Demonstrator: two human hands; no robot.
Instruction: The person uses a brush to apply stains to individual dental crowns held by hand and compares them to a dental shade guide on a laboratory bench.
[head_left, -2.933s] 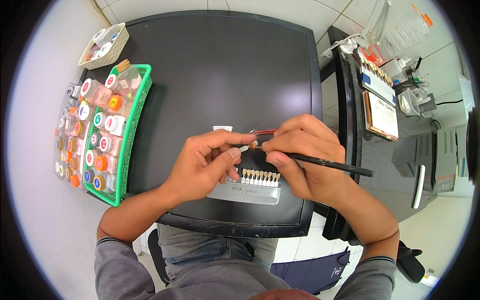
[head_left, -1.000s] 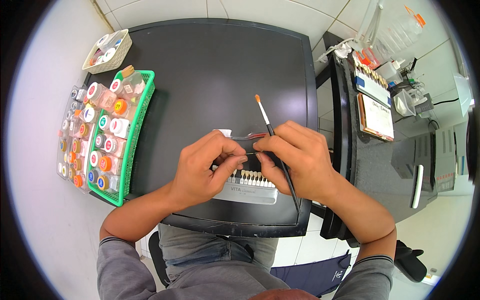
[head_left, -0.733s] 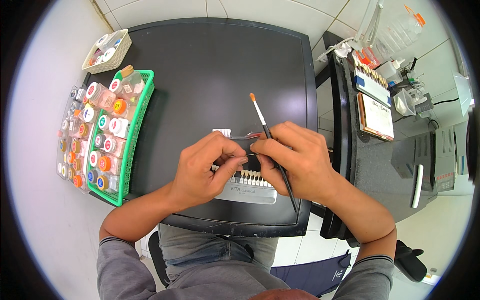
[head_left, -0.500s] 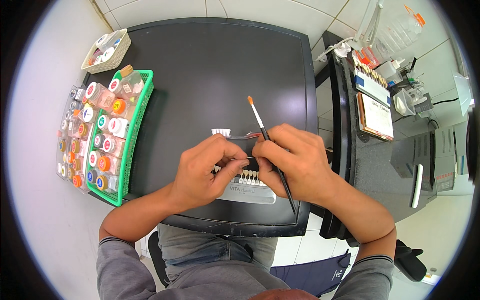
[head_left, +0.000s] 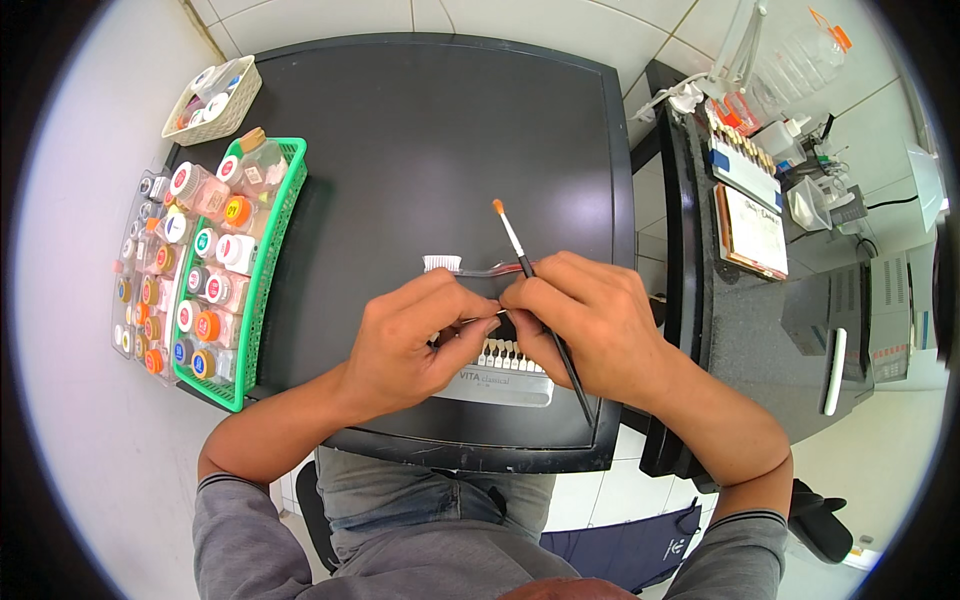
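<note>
Between the left hand [head_left: 420, 325] and the right hand [head_left: 595, 320], a slender piece [head_left: 503, 313] is pinched by the left fingertips and, seemingly, the right. A brush [head_left: 513, 238] is also gripped in the right hand.

We've the black rectangular table in front [head_left: 450, 130]. On its L: green plastic basket [head_left: 283, 230] w/ clear bottles w/ white/orange caps [head_left: 237, 252] in it; behind, nr far L corner, cream woven basket [head_left: 218, 122]. Btwn our L hand [head_left: 415, 325] and R hand [head_left: 590, 310]: thin pale piece [head_left: 502, 312]. Slim black-handled paintbrush [head_left: 513, 236] in R hand, tip away from us. White-bristled toothbrush [head_left: 441, 263] behind hands; grey tooth-shade holder [head_left: 497, 388] on our side. Table's R: glossy black counter [head_left: 745, 335] w/ open white-paged notebook [head_left: 754, 232].
</note>
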